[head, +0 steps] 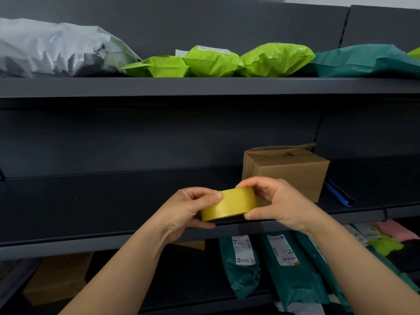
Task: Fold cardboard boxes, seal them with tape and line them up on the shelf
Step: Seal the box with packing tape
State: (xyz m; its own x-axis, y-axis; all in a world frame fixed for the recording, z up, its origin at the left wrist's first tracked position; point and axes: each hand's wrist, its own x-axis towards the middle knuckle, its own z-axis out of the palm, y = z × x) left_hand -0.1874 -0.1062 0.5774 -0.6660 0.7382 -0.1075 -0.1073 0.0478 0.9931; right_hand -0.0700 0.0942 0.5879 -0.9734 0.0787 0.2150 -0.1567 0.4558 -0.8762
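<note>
A yellow roll of tape (230,204) is held in front of the middle shelf (91,201), between both hands. My left hand (184,210) grips its left side with the thumb on the outer face. My right hand (277,203) pinches its right side, fingers over the top and thumb under it. Behind the hands a brown cardboard box (293,169) stands on the middle shelf, its top flaps folded down with one flap edge sticking up at the back right.
Grey, lime-green and teal mailer bags (211,62) lie on the upper shelf. A blue strip (338,194) lies right of the box. Teal labelled bags (284,264) and another cardboard box (56,278) sit on the lower shelf.
</note>
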